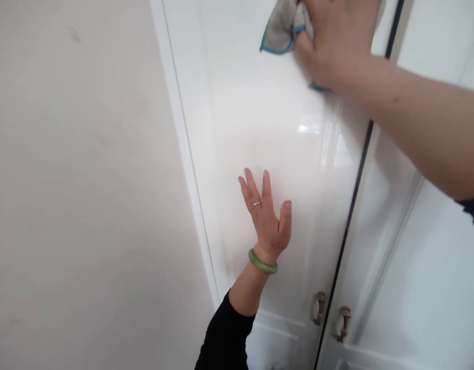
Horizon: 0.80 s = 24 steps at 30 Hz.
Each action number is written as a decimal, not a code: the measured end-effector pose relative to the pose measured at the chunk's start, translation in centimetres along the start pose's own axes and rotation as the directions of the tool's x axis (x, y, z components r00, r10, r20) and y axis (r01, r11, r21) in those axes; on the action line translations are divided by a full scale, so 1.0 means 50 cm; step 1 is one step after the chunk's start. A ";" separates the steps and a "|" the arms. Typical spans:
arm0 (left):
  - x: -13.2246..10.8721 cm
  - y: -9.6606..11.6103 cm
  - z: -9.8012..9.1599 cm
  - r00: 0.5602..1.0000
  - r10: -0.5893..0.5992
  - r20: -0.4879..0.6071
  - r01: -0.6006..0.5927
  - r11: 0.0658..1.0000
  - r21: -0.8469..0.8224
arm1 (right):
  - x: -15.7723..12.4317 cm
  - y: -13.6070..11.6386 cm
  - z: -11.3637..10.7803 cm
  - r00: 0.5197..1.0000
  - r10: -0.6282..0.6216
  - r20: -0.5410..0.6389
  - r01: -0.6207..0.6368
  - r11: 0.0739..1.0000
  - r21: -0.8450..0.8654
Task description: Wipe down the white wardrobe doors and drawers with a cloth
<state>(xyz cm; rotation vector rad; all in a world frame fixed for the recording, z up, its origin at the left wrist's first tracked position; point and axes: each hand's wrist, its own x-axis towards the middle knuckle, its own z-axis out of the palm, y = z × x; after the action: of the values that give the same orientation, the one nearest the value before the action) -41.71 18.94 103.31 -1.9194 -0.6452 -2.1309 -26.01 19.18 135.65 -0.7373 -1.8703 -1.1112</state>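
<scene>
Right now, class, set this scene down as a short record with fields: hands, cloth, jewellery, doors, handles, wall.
Right hand: gripping the grey cloth high on the left door, hand partly out of frame
Left hand: open, fingers spread, lower at the left door
Cloth: bunched, blue-edged
Jewellery: green bangle, ring, both left
Doors: white, glossy; dark gap between
Handles: two, metallic, beside the gap
Wall: pale, left

Right hand (339, 36) holds cloth (278, 28) — left fingers (266, 187) spread.
</scene>
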 end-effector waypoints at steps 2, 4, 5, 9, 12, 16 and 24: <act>-0.003 0.004 -0.007 0.999 -0.018 -0.032 0.017 0.999 -0.039 | -0.102 -0.047 0.011 0.988 0.074 -0.136 -0.102 0.971 -0.214; -0.013 0.004 -0.015 0.996 -0.055 -0.072 0.050 0.996 -0.072 | -0.203 -0.094 0.032 0.989 0.077 -0.127 -0.112 0.948 -0.298; -0.021 0.002 -0.019 0.992 -0.079 -0.093 0.071 0.994 -0.089 | -0.250 -0.118 0.044 0.992 0.082 -0.097 -0.109 0.943 -0.314; -0.064 -0.005 -0.028 0.968 -0.208 -0.141 0.187 0.971 -0.146 | -0.409 -0.205 0.083 0.986 0.166 0.024 -0.154 0.954 -0.259; -0.102 0.001 -0.031 0.947 -0.301 -0.110 0.288 0.950 -0.118 | -0.503 -0.256 0.102 0.967 0.230 0.110 -0.207 0.960 -0.187; -0.155 0.025 -0.034 0.927 -0.374 -0.010 0.373 0.927 -0.039 | -0.630 -0.320 0.138 0.929 0.302 0.215 -0.274 0.950 -0.151; -0.292 0.061 -0.073 0.869 -0.468 0.160 0.466 0.883 0.051 | -0.900 -0.483 0.176 0.703 0.334 0.628 -0.415 0.910 -0.020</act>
<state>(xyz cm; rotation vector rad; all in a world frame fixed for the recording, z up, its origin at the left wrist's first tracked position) -41.68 12.57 89.32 -2.1213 -1.2706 -2.2232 -26.19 13.18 84.19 -1.4760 -2.1477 -0.4958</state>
